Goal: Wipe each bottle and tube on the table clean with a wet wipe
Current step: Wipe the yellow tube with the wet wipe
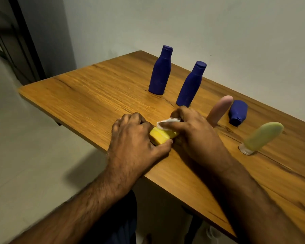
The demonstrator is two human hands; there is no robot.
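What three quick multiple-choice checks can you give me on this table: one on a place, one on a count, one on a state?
1. Where is the yellow item?
A. by the wall
B. between both hands at the near edge
C. on the floor

2. How many dark blue bottles are on the table?
A. two
B. three
C. five

3. How is the small blue bottle placed?
A. upright, cap up
B. cap down
C. held in a hand

Answers: 1 B, the left hand grips it while the right hand presses a white wipe on it. 2 B, two tall ones and a small one. 3 B, its cap is toward the table.
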